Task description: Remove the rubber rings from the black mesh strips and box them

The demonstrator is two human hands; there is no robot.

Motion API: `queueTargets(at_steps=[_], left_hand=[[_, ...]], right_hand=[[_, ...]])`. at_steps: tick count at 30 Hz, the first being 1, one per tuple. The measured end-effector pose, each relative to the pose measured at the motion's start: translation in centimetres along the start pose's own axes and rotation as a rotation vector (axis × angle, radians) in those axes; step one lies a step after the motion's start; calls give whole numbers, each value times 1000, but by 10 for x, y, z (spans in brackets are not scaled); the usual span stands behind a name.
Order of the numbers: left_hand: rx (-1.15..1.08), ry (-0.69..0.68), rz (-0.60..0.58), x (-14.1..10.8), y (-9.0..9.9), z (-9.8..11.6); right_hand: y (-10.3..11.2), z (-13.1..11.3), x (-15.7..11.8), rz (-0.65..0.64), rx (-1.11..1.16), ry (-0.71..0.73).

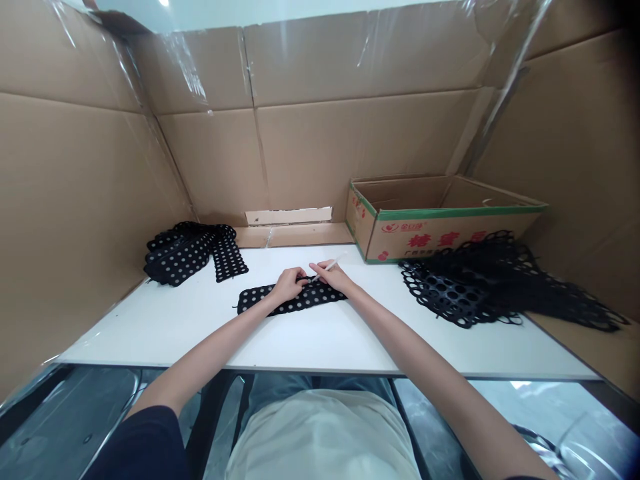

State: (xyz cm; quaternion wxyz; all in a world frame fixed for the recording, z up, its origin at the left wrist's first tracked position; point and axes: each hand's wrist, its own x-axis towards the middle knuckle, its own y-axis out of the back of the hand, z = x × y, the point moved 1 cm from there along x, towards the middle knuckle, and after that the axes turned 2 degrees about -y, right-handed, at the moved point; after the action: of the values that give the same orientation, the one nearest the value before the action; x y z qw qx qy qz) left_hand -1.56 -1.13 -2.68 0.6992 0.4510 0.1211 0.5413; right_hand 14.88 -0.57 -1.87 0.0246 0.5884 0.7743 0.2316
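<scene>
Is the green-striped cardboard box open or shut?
Open: no lid covers the cardboard box, and its inner walls show.

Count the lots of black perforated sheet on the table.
3. A stack at the far left, a strip under the left hand and right hand, which grips a white stick, and a tangled heap beside the carton. Others may be hidden within the heaps.

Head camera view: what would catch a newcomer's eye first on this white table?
The two hands stand out at the middle of the white table: the left hand rests on a black strip punched with round holes, and the right hand holds a thin white stick. Beyond them, a stack of similar black pieces lies at the left, and a tangled black heap lies at the right, before an open cardboard box.
</scene>
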Motion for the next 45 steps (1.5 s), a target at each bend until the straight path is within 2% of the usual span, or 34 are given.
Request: queueTargets(at_steps=[7, 13, 15, 18, 20, 24, 28, 35, 39, 45], left_hand=[[-38, -9, -30, 2, 1, -3], [-12, -65, -185, 8, 11, -4], [28, -66, -241, 8, 19, -3], [40, -73, -292, 5, 27, 0], [21, -80, -273, 2, 27, 2], [-39, -19, -132, 0, 16, 8], [-26, 82, -48, 4, 4, 9], [-76, 179, -152, 28, 0, -3], [-47, 131, -159, 34, -3, -5], [8, 16, -75, 20, -3, -1]], right_hand=[[-7, 8, 1, 203, -15, -72], [2, 9, 3, 235, 283, -185], [9, 10, 3, 270, 352, -180], [15, 10, 2, 200, 367, -130], [17, 10, 1, 125, 335, -99], [18, 9, 2, 21, 254, -74], [22, 8, 2, 15, 227, -54], [32, 6, -1, -1, 190, -28], [34, 0, -3, 39, 165, -57], [35, 3, -4, 117, 37, -33]])
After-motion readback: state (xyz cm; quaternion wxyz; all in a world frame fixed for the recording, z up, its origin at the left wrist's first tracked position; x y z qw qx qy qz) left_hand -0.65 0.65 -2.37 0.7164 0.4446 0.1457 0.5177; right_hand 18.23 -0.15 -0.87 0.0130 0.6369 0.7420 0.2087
